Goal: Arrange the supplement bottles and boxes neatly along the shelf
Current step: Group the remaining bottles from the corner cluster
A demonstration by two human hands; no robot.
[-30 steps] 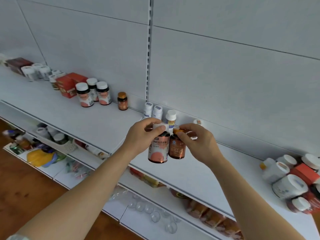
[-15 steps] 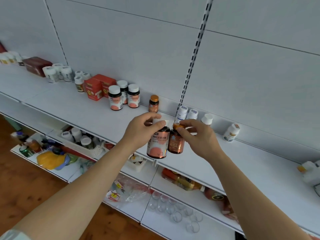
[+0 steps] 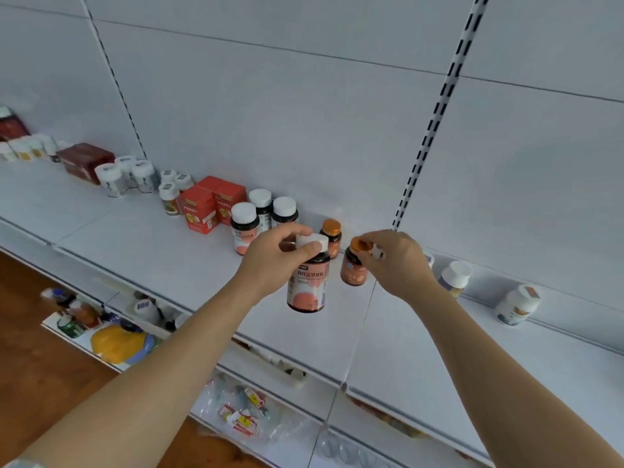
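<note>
My left hand grips the white cap of a dark bottle with a pink label and holds it in the air above the white shelf. My right hand pinches the orange cap of a small brown bottle, also lifted, just right of the first. Behind them along the back wall stand three white-capped dark bottles, a small orange-capped bottle, two red boxes and several white bottles. Right of my hands stand more white bottles, partly hidden.
A dark red box and small white bottles sit at the far left of the shelf. A white bottle stands at the right. Lower shelves hold packets, glass cups and a yellow bag. A slotted upright runs up the wall.
Both hands carried their bottles leftward along the shelf, toward the group of white-capped dark bottles. The two held bottles, earlier touching, are now a little apart. The view swung left.
</note>
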